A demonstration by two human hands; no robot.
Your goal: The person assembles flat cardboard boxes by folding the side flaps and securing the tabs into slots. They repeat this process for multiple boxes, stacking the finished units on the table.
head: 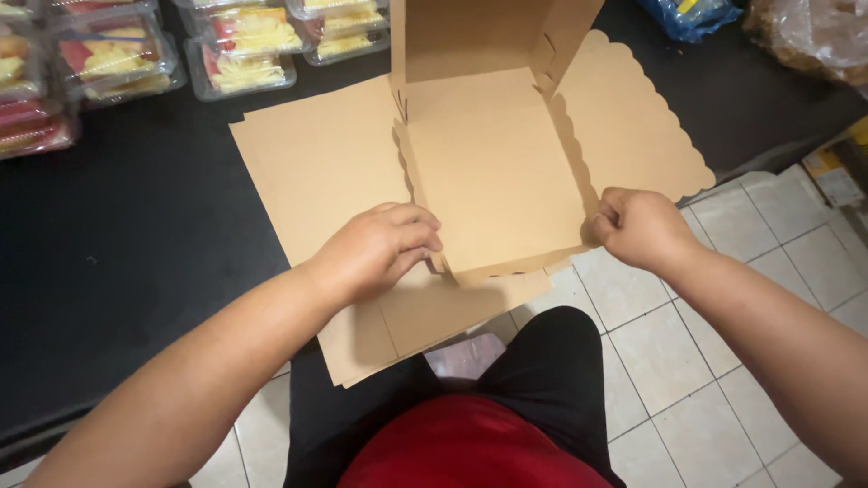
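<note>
A brown cardboard box (493, 167) with scalloped edges stands half folded on a stack of flat cardboard blanks (316, 163) on a black counter (136, 235). Its back wall is upright and its front flap is bent up. My left hand (380, 248) pinches the front left corner of the box. My right hand (637, 226) grips the front right corner, fingers curled around the flap edge.
Several clear plastic trays of packed food (117, 54) sit at the far left of the counter. A blue bag (692, 16) and a clear plastic bag (814, 36) lie at the far right. White tiled floor (687, 361) is below, beside my black trousers and red shirt.
</note>
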